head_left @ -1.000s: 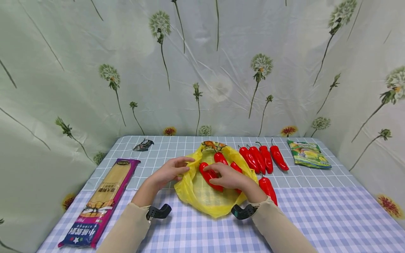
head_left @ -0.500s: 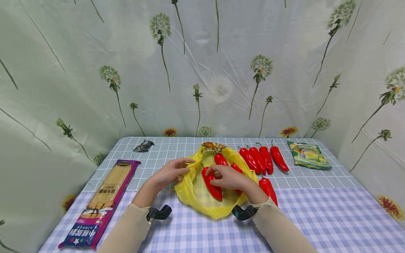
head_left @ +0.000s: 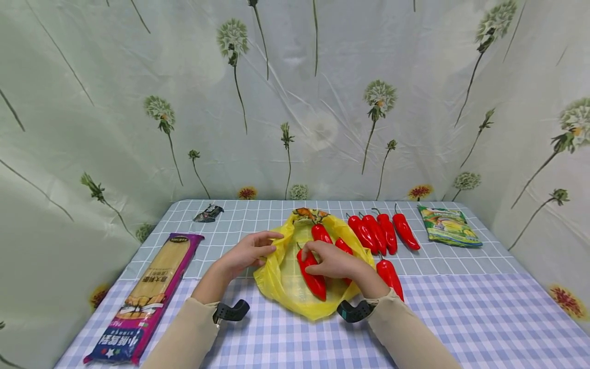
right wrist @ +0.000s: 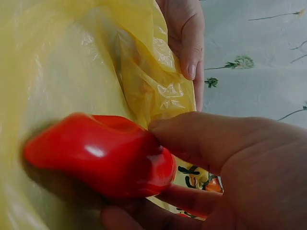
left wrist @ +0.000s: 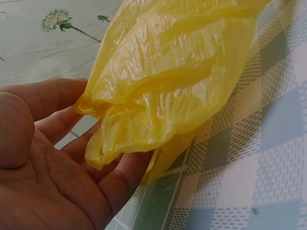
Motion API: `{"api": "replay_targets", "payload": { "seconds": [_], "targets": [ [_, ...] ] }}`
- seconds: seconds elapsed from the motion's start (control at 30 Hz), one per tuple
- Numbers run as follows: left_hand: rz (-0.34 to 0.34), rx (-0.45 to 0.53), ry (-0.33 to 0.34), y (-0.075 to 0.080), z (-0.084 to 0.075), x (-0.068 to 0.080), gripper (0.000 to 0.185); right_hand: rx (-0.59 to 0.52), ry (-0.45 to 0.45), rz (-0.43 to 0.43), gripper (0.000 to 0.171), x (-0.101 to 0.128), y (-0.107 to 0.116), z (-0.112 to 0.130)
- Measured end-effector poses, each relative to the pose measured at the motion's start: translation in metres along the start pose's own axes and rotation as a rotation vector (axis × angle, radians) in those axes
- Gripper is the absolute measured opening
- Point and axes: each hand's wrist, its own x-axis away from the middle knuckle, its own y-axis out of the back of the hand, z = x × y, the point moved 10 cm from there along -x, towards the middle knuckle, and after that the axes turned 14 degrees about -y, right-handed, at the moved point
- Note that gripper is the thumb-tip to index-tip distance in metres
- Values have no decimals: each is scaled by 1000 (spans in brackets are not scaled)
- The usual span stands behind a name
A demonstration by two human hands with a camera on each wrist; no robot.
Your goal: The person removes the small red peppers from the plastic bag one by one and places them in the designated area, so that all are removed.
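Observation:
A yellow plastic bag (head_left: pixel 273 279) lies spread with its mouth wide on the table. My left hand (head_left: pixel 251 251) pinches its left edge; in the left wrist view the crumpled film (left wrist: pixel 158 91) passes between thumb and fingers. Over the bag's inside, my right hand (head_left: pixel 333 260) grips a red pepper (head_left: pixel 317 288) near its stem end, thumb on one side and fingers beneath. The pepper's tip (right wrist: pixel 43 151) points away from the palm, close over the yellow film. Two more red peppers, one at the back (head_left: pixel 321 233) and one at the right (head_left: pixel 343 246), lie inside.
Right of the bag lie several red peppers (head_left: pixel 378 233), with another (head_left: pixel 389 277) nearer me. Farther right is a green and yellow packet (head_left: pixel 449 225). A long pack of spaghetti (head_left: pixel 147 294) lies on the left; a small black wrapper (head_left: pixel 209 212) sits behind it.
The pepper in my right hand has shifted toward me and slightly right, its tip now nearer the bag's front edge. My left hand stays at the bag's edge.

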Motion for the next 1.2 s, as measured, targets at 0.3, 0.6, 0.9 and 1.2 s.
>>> {"api": "replay_targets", "payload": {
  "seconds": [0.3, 0.6, 0.9, 1.2],
  "targets": [
    [0, -16, -5, 1, 1, 0, 35, 136, -27, -18, 43, 4, -2, 0],
    [-14, -19, -6, 2, 1, 0, 35, 126, -19, -47, 49, 13, 17, 2],
    [-9, -8, 0, 2, 3, -1, 35, 35, 47, -72, 51, 26, 43, 5],
    [-9, -1, -6, 2, 0, 0, 35, -55, 60, -147, 36, 42, 74, 6]
  ]
}}
